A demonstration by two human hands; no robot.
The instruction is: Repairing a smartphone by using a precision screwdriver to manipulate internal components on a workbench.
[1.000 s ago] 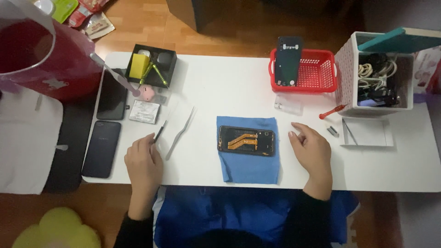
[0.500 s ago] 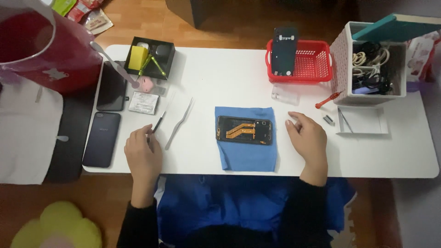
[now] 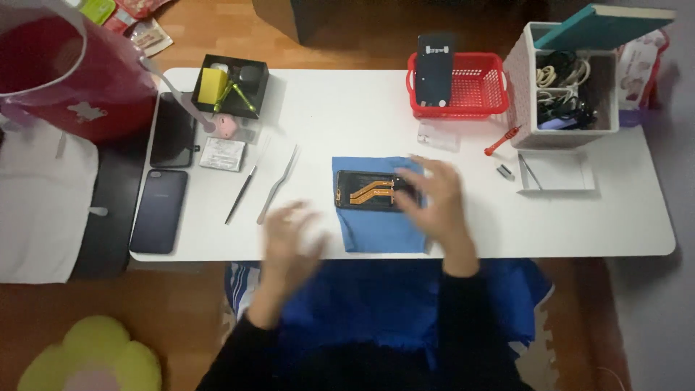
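Observation:
An opened phone (image 3: 365,190) with orange flex cables showing lies on a blue cloth (image 3: 376,228) in the middle of the white table (image 3: 347,108). My right hand (image 3: 433,199) hovers over the phone's right end with fingers spread, blurred by motion. Near the table's front edge, left of the cloth, my left hand (image 3: 289,239) is also blurred, fingers apart and holding nothing. A thin dark tool (image 3: 240,193) and metal tweezers (image 3: 276,185) lie on the table left of that hand.
A red basket (image 3: 474,87) with a dark phone back stands behind the cloth. A white box of cables (image 3: 568,98), a small white tray (image 3: 557,172) and a red screwdriver (image 3: 502,140) sit at right. Two dark phones (image 3: 161,210) and a black parts box (image 3: 230,85) are at left.
My left hand let go of the thin dark tool, which now lies on the table, and moved right. My right hand moved left over the opened phone.

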